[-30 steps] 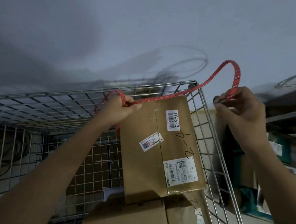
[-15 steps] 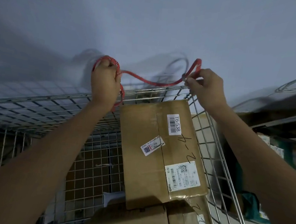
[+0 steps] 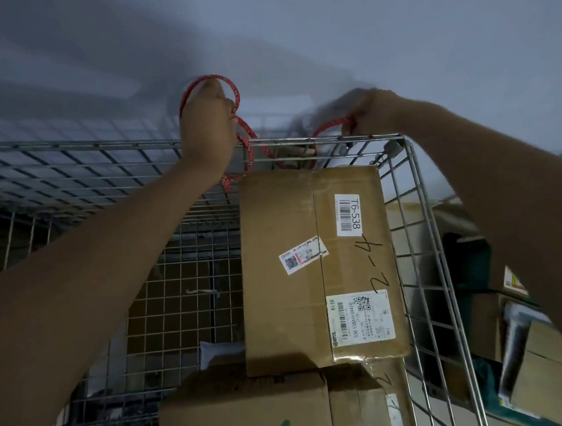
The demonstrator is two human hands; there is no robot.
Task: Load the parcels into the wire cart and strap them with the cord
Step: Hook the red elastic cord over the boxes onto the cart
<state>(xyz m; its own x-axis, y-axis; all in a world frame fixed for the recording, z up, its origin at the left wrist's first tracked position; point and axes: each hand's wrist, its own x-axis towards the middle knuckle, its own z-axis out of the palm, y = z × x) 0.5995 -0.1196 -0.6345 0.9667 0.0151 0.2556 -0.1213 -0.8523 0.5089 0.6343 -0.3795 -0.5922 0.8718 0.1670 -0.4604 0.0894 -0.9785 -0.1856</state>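
Both hands work at the wire cart's [image 3: 416, 202] far top rail, the left hand [image 3: 207, 126] gripping a loop of the red cord [image 3: 244, 140] and the blurred right hand [image 3: 371, 112] pinching its other end, apparently to tie it above the tall cardboard parcel [image 3: 319, 262] standing in the far right corner.

We are looking at a cart [image 3: 416, 202] of bare, shiny metal wire, a braided red cloth cord [image 3: 248, 144] with pale flecks, and a matt brown cardboard box [image 3: 290, 246] that is wearing glossy clear tape and smooth white paper labels [image 3: 348, 214].
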